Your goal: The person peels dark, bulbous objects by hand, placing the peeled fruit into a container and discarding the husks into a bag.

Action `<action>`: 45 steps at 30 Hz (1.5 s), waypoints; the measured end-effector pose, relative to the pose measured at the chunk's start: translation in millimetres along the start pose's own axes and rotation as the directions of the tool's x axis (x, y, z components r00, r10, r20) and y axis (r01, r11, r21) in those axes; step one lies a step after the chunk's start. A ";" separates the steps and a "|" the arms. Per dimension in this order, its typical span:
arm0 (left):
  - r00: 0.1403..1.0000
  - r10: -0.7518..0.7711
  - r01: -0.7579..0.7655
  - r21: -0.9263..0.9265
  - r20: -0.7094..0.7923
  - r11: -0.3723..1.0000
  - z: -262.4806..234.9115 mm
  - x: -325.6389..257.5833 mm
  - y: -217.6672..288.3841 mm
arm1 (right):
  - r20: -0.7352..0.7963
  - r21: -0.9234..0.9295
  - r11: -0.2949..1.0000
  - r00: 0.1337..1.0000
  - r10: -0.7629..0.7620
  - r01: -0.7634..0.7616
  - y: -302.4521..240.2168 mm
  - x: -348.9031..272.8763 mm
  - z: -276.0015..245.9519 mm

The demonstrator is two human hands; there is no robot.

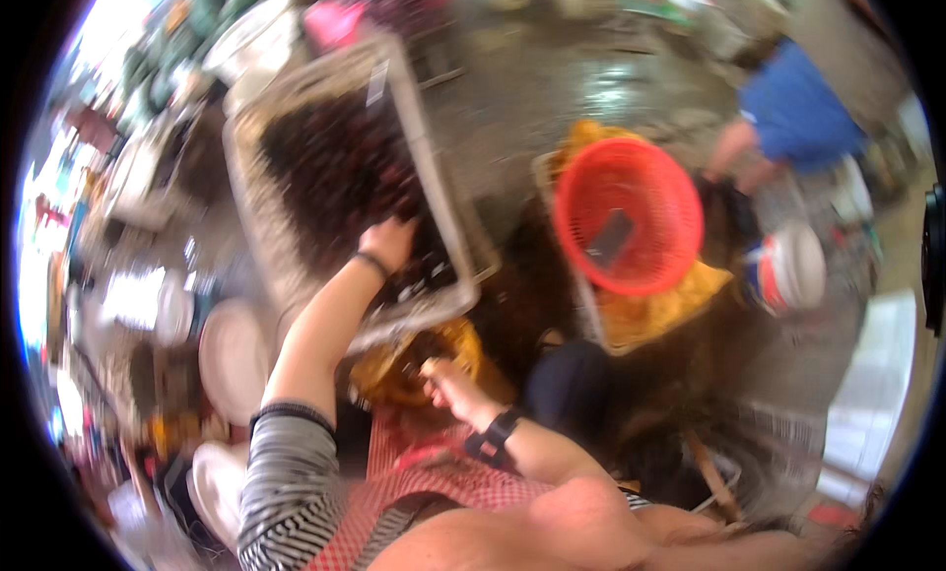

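Note:
My left hand [389, 244] reaches into a large pale rectangular tub [431, 157], at a heap of dark reddish-brown lumps [340, 167]. Blur hides its fingertips and what kind the lumps are. Lower down, my right hand [453, 389] is closed, with a small yellowish bit showing at its fingers; I cannot make out what it holds. Just beyond that hand, below the tub's near end, is a yellow bag or liner [463, 342] with dark contents. A dark band circles each wrist.
On the right a red plastic basket [631, 162] holding a dark flat rectangular object [611, 236] rests on a crate with yellow sacking [665, 300]. Another person in blue [798, 108] bends nearby, beside a white bucket [793, 266]. Pale round lids or basins [235, 359] stand left.

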State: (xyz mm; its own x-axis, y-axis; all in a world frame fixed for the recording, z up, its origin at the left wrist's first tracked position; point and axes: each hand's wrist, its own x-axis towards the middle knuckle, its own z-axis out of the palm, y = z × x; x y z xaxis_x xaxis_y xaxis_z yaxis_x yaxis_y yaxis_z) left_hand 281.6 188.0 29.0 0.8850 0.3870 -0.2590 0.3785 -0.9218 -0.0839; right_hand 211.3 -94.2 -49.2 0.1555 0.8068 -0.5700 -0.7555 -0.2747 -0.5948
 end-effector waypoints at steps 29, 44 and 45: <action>0.939 -0.218 0.255 -0.964 0.264 -0.071 87.0 -351.2 92.1 | 0.299 -0.545 0.827 0.953 0.040 0.136 40.2 -36.8 22.6; 0.911 -0.271 0.188 -0.900 0.309 -0.394 89.2 -348.7 102.8 | -0.045 -0.727 0.672 0.968 -0.249 0.139 33.8 -47.4 8.2; 0.914 -0.263 0.170 -0.882 0.308 -0.440 94.4 -348.0 104.0 | 0.038 -0.793 0.571 0.952 -0.305 0.215 36.2 -49.3 15.8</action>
State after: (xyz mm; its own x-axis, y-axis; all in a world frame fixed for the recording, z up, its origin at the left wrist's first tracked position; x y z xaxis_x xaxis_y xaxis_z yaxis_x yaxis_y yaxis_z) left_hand -12.6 -44.8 19.6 0.6262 0.5892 -0.5107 0.2233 0.4920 0.8415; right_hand 166.3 -135.7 -33.7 0.3539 0.8716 -0.3393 0.1069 -0.3981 -0.9111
